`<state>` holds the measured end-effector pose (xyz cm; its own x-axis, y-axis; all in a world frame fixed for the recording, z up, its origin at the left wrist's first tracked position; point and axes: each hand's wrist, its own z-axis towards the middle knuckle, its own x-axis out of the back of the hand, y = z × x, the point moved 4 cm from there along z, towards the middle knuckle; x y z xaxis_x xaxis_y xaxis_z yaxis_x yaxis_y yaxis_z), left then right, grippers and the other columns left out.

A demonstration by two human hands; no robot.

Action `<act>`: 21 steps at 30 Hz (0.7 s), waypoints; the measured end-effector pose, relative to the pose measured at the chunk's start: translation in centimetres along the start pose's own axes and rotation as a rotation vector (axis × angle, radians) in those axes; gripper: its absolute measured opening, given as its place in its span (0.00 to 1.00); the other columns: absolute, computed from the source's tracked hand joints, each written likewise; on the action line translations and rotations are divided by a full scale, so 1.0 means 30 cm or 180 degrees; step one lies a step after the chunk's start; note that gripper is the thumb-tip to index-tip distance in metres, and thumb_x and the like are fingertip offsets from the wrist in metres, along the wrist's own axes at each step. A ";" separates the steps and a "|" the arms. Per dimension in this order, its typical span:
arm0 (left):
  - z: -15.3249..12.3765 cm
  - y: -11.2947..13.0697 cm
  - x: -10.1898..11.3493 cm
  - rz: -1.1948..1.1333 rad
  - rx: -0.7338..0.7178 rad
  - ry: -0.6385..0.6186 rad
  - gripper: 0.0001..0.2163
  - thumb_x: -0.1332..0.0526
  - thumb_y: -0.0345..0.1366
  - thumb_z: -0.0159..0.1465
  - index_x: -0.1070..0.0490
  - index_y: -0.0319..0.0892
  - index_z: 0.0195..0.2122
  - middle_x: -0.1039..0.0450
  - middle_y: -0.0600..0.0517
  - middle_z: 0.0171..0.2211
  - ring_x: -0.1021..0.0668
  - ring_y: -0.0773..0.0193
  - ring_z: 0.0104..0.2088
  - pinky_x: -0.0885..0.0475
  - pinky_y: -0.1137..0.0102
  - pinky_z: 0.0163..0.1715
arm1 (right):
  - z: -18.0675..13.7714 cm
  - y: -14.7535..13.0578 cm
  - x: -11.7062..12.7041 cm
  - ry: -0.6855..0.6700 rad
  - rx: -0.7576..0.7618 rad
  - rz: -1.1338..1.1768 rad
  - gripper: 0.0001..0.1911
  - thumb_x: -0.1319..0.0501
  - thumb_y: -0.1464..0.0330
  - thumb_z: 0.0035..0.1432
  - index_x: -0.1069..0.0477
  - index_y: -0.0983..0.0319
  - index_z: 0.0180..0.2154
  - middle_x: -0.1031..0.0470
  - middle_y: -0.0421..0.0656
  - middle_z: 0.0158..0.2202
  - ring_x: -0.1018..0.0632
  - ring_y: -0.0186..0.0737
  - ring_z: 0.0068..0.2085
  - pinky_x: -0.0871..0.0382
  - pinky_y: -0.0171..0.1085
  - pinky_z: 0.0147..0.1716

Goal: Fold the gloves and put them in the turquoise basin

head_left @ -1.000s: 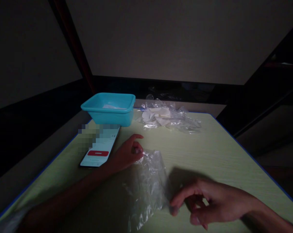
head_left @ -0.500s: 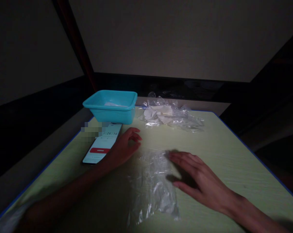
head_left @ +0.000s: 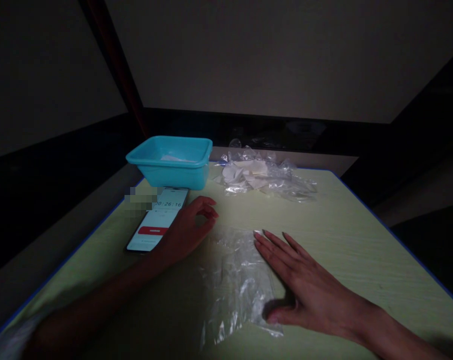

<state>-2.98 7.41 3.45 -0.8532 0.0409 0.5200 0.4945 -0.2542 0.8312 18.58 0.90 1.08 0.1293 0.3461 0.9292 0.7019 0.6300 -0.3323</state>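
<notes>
A clear plastic bag [head_left: 237, 280], thin and creased, lies flat on the table in front of me. My right hand [head_left: 301, 280] rests against its right side, fingers stretched out and thumb spread away, fingertips at the bag's upper right corner. Near the bag's upper left corner is my left hand [head_left: 192, 225], loosely curled, with a gap between index finger and thumb and nothing visible in it. The left wrist passes over the lower right of a phone [head_left: 156, 225], which shows a timer and a red button.
A turquoise plastic basin [head_left: 169, 172] with something white inside stands at the back left. Right of it lies a heap of clear plastic gloves or bags [head_left: 282, 182] with white pieces [head_left: 245, 172] among them. The pale table [head_left: 354, 240] has a blue edge.
My right hand has come down onto the bag's right side, its fingers spreading and its thumb moving toward me. My left hand has barely moved.
</notes>
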 end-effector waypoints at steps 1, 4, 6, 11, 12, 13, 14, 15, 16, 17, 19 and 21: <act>0.000 0.000 0.000 0.0019 -0.0001 0.0001 0.08 0.43 0.33 0.53 0.37 0.42 0.36 0.27 0.52 0.31 0.24 0.61 0.34 0.31 0.64 0.39 | 0.000 0.002 0.002 -0.0024 -0.0008 -0.0018 0.53 0.48 0.40 0.49 0.62 0.67 0.64 0.61 0.52 0.66 0.56 0.55 0.65 0.63 0.58 0.61; 0.000 0.001 -0.001 0.0034 0.0012 -0.0021 0.09 0.44 0.34 0.53 0.37 0.42 0.36 0.28 0.52 0.30 0.24 0.60 0.34 0.31 0.64 0.38 | 0.000 0.015 0.007 -0.0078 -0.0023 -0.0078 0.53 0.49 0.40 0.49 0.61 0.67 0.64 0.61 0.53 0.66 0.55 0.55 0.65 0.63 0.59 0.60; -0.001 0.001 -0.002 0.0062 0.0024 -0.0090 0.09 0.44 0.34 0.53 0.37 0.42 0.36 0.28 0.53 0.30 0.24 0.61 0.34 0.31 0.65 0.37 | -0.002 0.030 0.012 -0.0076 -0.0019 -0.0119 0.53 0.48 0.40 0.49 0.61 0.67 0.64 0.61 0.53 0.66 0.55 0.56 0.65 0.63 0.59 0.60; -0.031 -0.007 -0.016 0.0544 0.0206 -0.0942 0.03 0.45 0.34 0.52 0.37 0.42 0.28 0.33 0.55 0.26 0.29 0.63 0.28 0.36 0.70 0.28 | -0.015 0.075 0.028 -0.0052 -0.0027 -0.0191 0.53 0.46 0.41 0.49 0.64 0.64 0.64 0.59 0.51 0.66 0.56 0.56 0.65 0.63 0.61 0.59; -0.042 -0.010 -0.017 0.0656 0.0257 -0.1135 0.04 0.44 0.35 0.51 0.37 0.42 0.27 0.35 0.55 0.25 0.30 0.63 0.28 0.37 0.70 0.27 | -0.017 0.082 0.031 -0.0074 -0.0040 -0.0195 0.53 0.46 0.41 0.48 0.65 0.63 0.64 0.60 0.51 0.66 0.57 0.56 0.65 0.63 0.61 0.59; -0.052 -0.012 -0.017 0.0752 0.0295 -0.1274 0.05 0.43 0.36 0.51 0.37 0.42 0.28 0.35 0.55 0.26 0.31 0.62 0.28 0.38 0.70 0.27 | -0.019 0.087 0.034 -0.0108 -0.0052 -0.0192 0.53 0.46 0.41 0.48 0.65 0.63 0.64 0.60 0.50 0.66 0.57 0.56 0.65 0.63 0.62 0.59; -0.061 -0.014 -0.017 0.0835 0.0308 -0.1358 0.07 0.42 0.37 0.50 0.38 0.42 0.28 0.36 0.55 0.27 0.31 0.62 0.29 0.38 0.70 0.28 | -0.019 0.092 0.036 -0.0146 -0.0068 -0.0183 0.53 0.46 0.41 0.49 0.65 0.63 0.64 0.60 0.50 0.66 0.57 0.56 0.65 0.64 0.62 0.59; -0.068 -0.016 -0.016 0.0914 0.0294 -0.1405 0.08 0.41 0.37 0.50 0.38 0.43 0.29 0.36 0.54 0.29 0.32 0.61 0.31 0.38 0.70 0.29 | -0.020 0.095 0.038 -0.0183 -0.0081 -0.0165 0.53 0.46 0.41 0.49 0.65 0.62 0.64 0.60 0.50 0.66 0.58 0.56 0.65 0.64 0.62 0.59; -0.074 -0.018 -0.016 0.0997 0.0262 -0.1433 0.09 0.40 0.38 0.50 0.39 0.43 0.29 0.36 0.54 0.31 0.32 0.60 0.32 0.38 0.69 0.30 | -0.019 0.097 0.040 -0.0211 -0.0093 -0.0142 0.53 0.46 0.41 0.49 0.66 0.62 0.64 0.61 0.49 0.66 0.58 0.56 0.65 0.64 0.62 0.59; -0.078 -0.021 -0.017 0.1080 0.0211 -0.1454 0.10 0.39 0.38 0.50 0.40 0.43 0.28 0.36 0.54 0.32 0.32 0.60 0.33 0.38 0.69 0.31 | -0.019 0.098 0.041 -0.0236 -0.0104 -0.0122 0.53 0.46 0.41 0.49 0.66 0.62 0.64 0.61 0.49 0.66 0.58 0.56 0.65 0.64 0.62 0.59; -0.082 -0.028 -0.020 0.1207 0.0079 -0.1484 0.11 0.38 0.38 0.50 0.41 0.43 0.28 0.37 0.54 0.32 0.33 0.59 0.34 0.38 0.68 0.32 | -0.020 0.100 0.042 -0.0258 -0.0111 -0.0110 0.53 0.46 0.42 0.49 0.67 0.61 0.64 0.61 0.50 0.66 0.58 0.56 0.65 0.64 0.62 0.59; -0.081 -0.038 -0.023 0.1283 -0.0009 -0.1514 0.11 0.38 0.38 0.51 0.42 0.43 0.28 0.37 0.54 0.33 0.33 0.59 0.34 0.39 0.69 0.32 | -0.022 0.100 0.042 -0.0257 -0.0085 -0.0108 0.53 0.46 0.42 0.49 0.68 0.61 0.64 0.62 0.50 0.66 0.58 0.56 0.65 0.64 0.62 0.59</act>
<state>-3.35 5.32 1.67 -0.4319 0.3670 0.8239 0.7612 -0.3417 0.5512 21.33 2.77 1.37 0.0491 0.3806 0.9234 0.7236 0.6238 -0.2955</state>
